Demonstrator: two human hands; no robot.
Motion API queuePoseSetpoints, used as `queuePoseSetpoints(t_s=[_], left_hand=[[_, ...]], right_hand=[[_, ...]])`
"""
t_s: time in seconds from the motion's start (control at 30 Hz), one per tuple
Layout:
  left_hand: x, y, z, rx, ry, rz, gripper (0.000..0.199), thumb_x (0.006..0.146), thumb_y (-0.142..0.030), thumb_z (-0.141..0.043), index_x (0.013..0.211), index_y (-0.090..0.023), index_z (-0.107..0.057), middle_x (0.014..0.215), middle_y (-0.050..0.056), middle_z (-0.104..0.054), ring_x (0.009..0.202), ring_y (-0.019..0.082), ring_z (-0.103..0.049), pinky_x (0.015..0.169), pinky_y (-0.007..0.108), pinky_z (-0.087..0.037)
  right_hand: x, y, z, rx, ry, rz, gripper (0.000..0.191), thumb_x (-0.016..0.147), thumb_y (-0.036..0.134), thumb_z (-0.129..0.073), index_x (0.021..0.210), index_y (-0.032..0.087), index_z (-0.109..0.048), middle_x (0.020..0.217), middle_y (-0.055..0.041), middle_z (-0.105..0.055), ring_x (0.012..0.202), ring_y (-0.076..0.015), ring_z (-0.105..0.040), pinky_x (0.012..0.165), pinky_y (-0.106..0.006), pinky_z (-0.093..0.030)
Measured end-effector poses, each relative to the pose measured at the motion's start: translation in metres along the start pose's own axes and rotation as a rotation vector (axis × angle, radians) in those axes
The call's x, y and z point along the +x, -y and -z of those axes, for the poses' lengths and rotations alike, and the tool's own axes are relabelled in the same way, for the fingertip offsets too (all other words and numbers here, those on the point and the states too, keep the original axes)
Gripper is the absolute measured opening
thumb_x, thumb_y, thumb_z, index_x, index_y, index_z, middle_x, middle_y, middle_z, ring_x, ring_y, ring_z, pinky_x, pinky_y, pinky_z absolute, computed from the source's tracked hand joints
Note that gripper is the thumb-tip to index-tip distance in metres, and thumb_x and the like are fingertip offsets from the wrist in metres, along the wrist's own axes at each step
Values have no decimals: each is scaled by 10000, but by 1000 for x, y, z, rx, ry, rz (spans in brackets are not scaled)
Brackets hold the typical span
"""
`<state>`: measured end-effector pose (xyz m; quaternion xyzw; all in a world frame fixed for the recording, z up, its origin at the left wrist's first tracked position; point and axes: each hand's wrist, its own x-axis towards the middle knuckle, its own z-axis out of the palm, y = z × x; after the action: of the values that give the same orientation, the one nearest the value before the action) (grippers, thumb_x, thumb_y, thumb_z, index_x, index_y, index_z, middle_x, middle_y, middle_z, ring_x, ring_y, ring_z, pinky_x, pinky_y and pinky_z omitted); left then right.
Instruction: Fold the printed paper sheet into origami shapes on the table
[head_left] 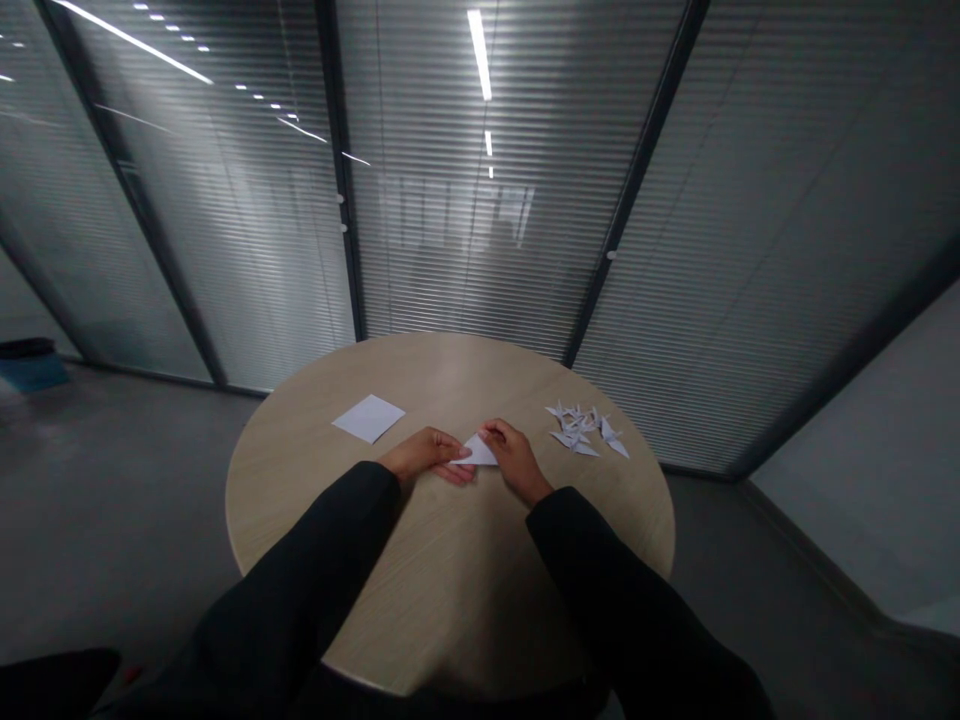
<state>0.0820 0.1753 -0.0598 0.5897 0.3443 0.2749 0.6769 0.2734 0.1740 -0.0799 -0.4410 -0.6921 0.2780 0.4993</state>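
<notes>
**Left hand**: my fingers pinch the left corner of the triangle.
**Right hand**: my fingertips press on its right edge.
**Folded white paper triangle**: held between my hands, above the table's centre.
**Square white paper sheet**: flat, far left of my left hand.
**Origami paper cranes**: small heap, just beyond and right of my right hand.
**Surface:** round light-wood table, its grain fine and straight.
**Room:** glass partitions with slatted blinds stand beyond; grey floor surrounds the table.
</notes>
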Motion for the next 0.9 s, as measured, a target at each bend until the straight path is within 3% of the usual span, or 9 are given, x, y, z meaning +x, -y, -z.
queuePoseSetpoints(t_s=[0.23, 0.37, 0.63, 0.77, 0.9], left_hand=[[2, 5, 3, 5, 10, 16, 418, 600, -435, -835, 799, -81, -733, 792, 133, -752, 724, 188, -709, 820, 364, -548], [1, 2, -1, -6, -51, 30, 378, 581, -380, -855, 772, -79, -727, 745, 123, -749, 692, 186, -706, 803, 374, -553], [0, -7, -15, -1, -206, 51, 194, 688, -219, -799, 674, -68, -676, 632, 91, -714, 609, 158, -681, 708, 337, -561], [1, -6, -13, 37, -184, 7, 257, 700, -297, -785, 698, -74, -658, 638, 79, -708, 607, 161, -682, 642, 297, -547], [-3, -9, -12, 238, -181, -79, 347, 747, -437, -707, 655, -117, -611, 562, 32, -663, 511, 130, -628, 543, 248, -494]], right_hand=[[1, 2, 2, 13, -8, 29, 231, 825, 409, -529, 803, 195, -614, 790, -29, -640, 749, -182, -597, 711, -296, -469], [1, 2, 2, 15, -17, 35, 238, 819, 419, -545, 799, 197, -628, 791, -33, -654, 752, -187, -605, 708, -302, -479], [0, 7, 4, 15, -60, 35, 244, 824, 422, -552, 817, 196, -642, 813, -41, -667, 765, -191, -609, 716, -302, -484], [1, 6, 4, 18, -66, 30, 233, 825, 418, -544, 810, 199, -623, 799, -35, -644, 754, -189, -594, 705, -300, -470], [0, 7, 2, 9, -77, 42, 223, 842, 407, -525, 822, 200, -604, 802, -29, -623, 764, -189, -587, 716, -301, -461]])
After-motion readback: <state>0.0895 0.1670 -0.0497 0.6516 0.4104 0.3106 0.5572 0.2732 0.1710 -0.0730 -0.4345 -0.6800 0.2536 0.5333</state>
